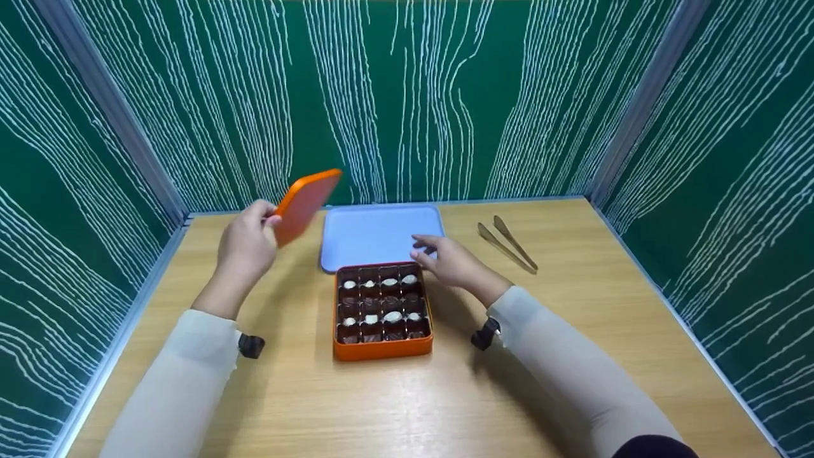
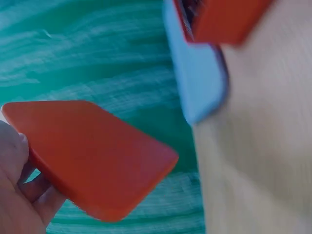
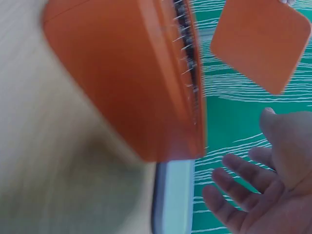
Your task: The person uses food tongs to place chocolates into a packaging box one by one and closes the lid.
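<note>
An orange lid is held up and tilted by my left hand, which pinches it at one edge; the left wrist view also shows the lid between thumb and fingers. In front of me on the table stands an orange tin, uncovered, with rows of dark and white chocolates in a divided insert. My right hand hovers by the tin's far right corner, its fingers loosely spread and holding nothing. In the right wrist view that hand is apart from the tin.
Behind the tin lies a light blue tray, close against its far side. A pair of tongs rests on the wooden table to the right of the tray. Green walls with white lines border the table at the back and sides.
</note>
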Demonstrator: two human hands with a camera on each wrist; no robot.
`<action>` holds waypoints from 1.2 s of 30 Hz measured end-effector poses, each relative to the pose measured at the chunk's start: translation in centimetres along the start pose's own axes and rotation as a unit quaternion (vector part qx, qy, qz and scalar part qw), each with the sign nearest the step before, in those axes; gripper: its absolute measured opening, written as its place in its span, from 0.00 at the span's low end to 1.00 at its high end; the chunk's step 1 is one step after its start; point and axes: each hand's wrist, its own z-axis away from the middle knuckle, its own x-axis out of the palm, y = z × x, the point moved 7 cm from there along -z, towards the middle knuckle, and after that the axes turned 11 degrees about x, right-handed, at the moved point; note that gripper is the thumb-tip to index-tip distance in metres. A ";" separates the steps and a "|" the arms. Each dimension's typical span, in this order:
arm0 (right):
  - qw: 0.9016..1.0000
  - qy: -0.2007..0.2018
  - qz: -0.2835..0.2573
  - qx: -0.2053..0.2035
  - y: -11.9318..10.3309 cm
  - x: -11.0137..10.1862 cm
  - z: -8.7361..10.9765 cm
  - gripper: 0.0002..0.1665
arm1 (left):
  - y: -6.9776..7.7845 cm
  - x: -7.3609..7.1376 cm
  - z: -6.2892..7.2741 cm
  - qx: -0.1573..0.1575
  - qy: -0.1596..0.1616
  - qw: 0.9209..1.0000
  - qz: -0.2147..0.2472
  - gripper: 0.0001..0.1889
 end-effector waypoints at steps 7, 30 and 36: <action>0.993 0.019 -0.119 -0.015 -2.2 -1.8 0.0 0.37 | 3.1 2.2 0.1 -0.003 -0.007 0.973 0.231 0.12; 0.992 -0.031 -0.095 0.083 1.3 0.0 4.2 0.51 | -0.1 11.9 4.8 -0.161 -0.196 0.948 0.189 0.22; 0.993 -0.043 -0.041 0.098 2.2 1.4 4.5 0.50 | -0.8 13.1 5.7 -0.170 -0.216 0.947 0.165 0.22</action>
